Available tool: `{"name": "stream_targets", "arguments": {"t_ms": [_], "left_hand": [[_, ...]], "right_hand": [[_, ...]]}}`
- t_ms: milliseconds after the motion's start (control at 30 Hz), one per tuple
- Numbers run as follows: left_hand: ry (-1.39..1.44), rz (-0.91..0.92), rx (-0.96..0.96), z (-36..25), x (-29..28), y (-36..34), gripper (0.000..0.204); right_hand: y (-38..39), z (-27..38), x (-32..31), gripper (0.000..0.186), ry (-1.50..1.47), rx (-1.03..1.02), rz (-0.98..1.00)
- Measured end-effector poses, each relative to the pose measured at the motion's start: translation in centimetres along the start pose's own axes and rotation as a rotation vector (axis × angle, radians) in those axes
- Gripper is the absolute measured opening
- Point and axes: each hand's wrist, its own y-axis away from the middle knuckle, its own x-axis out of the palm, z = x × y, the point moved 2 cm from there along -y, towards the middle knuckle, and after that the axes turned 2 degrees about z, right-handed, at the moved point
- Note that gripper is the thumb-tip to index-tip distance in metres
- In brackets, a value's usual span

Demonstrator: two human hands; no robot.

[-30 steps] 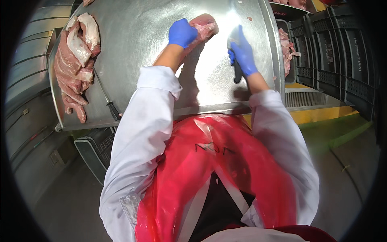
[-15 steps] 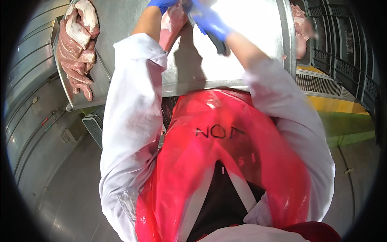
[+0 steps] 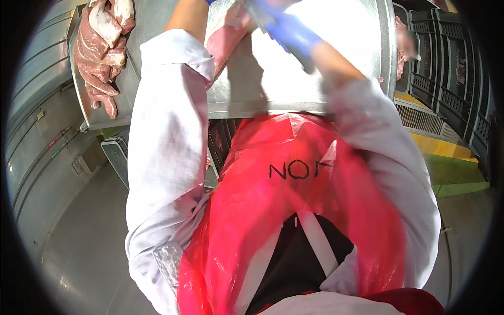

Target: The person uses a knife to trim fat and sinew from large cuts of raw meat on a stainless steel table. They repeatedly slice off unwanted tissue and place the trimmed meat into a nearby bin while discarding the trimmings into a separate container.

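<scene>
At the upper edge of the picture lies a long piece of raw pink meat (image 3: 227,39) on the steel table (image 3: 236,109). My right hand (image 3: 291,30), in a blue glove and blurred by motion, is closed round a knife whose dark handle end (image 3: 306,64) sticks out below the palm. The knife's front part reaches up beside the meat; whether it touches cannot be made out. Of my left hand (image 3: 210,1) only a sliver of blue glove shows above the meat's left side, its fingers cut off by the frame.
A pile of trimmed meat (image 3: 102,58) lies along the table's left edge. Past the right edge are more meat pieces (image 3: 401,47), partly blurred, and stacked dark crates (image 3: 446,68). Another crate (image 3: 116,149) stands below the table at left. Strong light glares off the tabletop.
My left hand has slid up almost out of the picture. My right hand with the knife has shifted slightly right. The view has also moved a little, carrying the left meat pile upward.
</scene>
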Motion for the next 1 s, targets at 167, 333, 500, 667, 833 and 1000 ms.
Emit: {"name": "stream_targets", "arguments": {"t_ms": [167, 333, 500, 667, 833, 1000], "left_hand": [[0.519, 0.08, -0.009, 0.2, -1.7, 2.5, 0.015], [0.576, -0.009, -0.124, -0.5, -2.7, 2.8, 0.012], [0.801, -0.004, -0.111, 0.3, -3.7, 5.0, 0.014], [0.772, 0.064, -0.034, -0.9, -3.8, 4.2, 0.016], [0.862, -0.001, -0.02, 0.7, -6.2, 5.8, 0.016], [0.888, 0.025, 0.092, -0.9, -7.1, 6.2, 0.016]], "right_hand": [[3.0, 0.0, 1.8, 0.064, 0.078, -0.101, 0.075], [0.8, 0.0, 3.3, 0.064, 0.106, -0.029, -0.067], [4.1, -2.3, 5.7, 0.073, -0.025, -0.012, 0.019], [-3.7, 0.5, 7.7, 0.072, -0.089, -0.014, -0.142], [3.1, 0.3, 11.7, 0.072, -0.101, 0.012, -0.033], [-4.6, 1.9, 11.8, 0.072, -0.116, 0.033, -0.079]]}}
